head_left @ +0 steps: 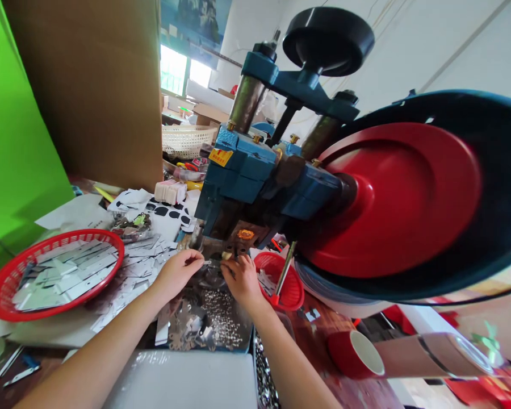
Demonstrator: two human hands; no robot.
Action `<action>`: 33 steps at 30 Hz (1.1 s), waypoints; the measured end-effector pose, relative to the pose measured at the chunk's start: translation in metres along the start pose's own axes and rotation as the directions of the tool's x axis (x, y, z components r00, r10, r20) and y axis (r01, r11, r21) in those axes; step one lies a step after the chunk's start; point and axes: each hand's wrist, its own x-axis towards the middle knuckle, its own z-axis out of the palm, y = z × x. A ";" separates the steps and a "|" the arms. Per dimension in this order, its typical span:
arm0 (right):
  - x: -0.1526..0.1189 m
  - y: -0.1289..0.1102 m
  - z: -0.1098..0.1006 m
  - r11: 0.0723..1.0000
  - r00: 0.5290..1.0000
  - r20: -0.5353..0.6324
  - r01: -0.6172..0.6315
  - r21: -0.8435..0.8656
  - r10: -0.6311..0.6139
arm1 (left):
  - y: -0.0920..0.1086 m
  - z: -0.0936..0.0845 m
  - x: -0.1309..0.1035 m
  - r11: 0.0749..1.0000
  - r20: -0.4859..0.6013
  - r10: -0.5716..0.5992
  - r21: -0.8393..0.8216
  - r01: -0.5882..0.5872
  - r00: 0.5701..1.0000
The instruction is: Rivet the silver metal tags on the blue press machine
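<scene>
Right under the head of a blue press [238,176], my two hands work close together. My left hand [179,271] pinches a small flat metal piece [207,262] between thumb and fingertips. Curled beside the die area, my right hand [241,278] has its fingers drawn together; whatever lies in them is too small to make out. A small yellowish bit [227,255] shows at its fingertips. Just below the hands, a metal tray [247,341] carries many tiny shiny parts [223,318] and several punched metal scraps [191,326].
At left, a red basket [121,250] holds flat metal strips, with more strips [132,272] loose beside it. Another red basket [296,284] sits right of the press. A large red flywheel [409,199] fills the right side. A red cup [353,355] lies at lower right.
</scene>
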 end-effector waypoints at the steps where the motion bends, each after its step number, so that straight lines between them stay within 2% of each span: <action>1: -0.002 -0.001 -0.003 1.000 1.000 0.001 0.024 -0.010 -0.024 | 0.000 0.000 0.000 1.000 0.004 0.001 0.007 -0.001 1.000; 5: -0.007 -0.006 -0.010 0.993 0.995 0.018 0.102 -0.052 -0.101 | 0.004 0.000 0.005 0.998 0.020 0.006 0.059 -0.007 1.000; 12: -0.011 -0.008 -0.008 0.999 0.998 -0.046 0.046 0.006 -0.046 | 0.009 0.001 0.018 0.985 0.036 0.029 0.171 -0.035 0.999; 17: -0.015 -0.016 -0.011 0.997 0.995 -0.051 0.082 0.003 -0.082 | 0.014 0.005 0.023 0.969 0.047 0.030 0.243 -0.040 0.998; 19: -0.015 -0.016 -0.010 0.997 0.998 -0.062 0.038 0.065 -0.034 | 0.015 0.007 0.025 0.963 0.047 0.022 0.266 -0.034 0.999; 23: -0.011 -0.007 -0.001 0.937 0.984 -0.051 -0.144 0.318 0.169 | 0.014 0.009 0.027 0.954 0.042 0.012 0.300 -0.024 0.999; 26: -0.010 -0.003 0.001 0.901 0.979 -0.099 -0.120 0.417 0.176 | 0.014 0.013 0.027 0.951 0.049 0.021 0.307 -0.035 0.999; 29: -0.011 -0.003 -0.003 0.925 0.979 -0.157 -0.064 0.374 0.131 | 0.015 0.019 0.026 0.948 0.059 0.036 0.314 -0.053 0.998; 33: -0.014 -0.004 -0.008 0.967 0.991 -0.093 -0.069 0.244 0.094 | 0.015 0.026 0.026 0.938 0.047 0.055 0.339 -0.067 0.997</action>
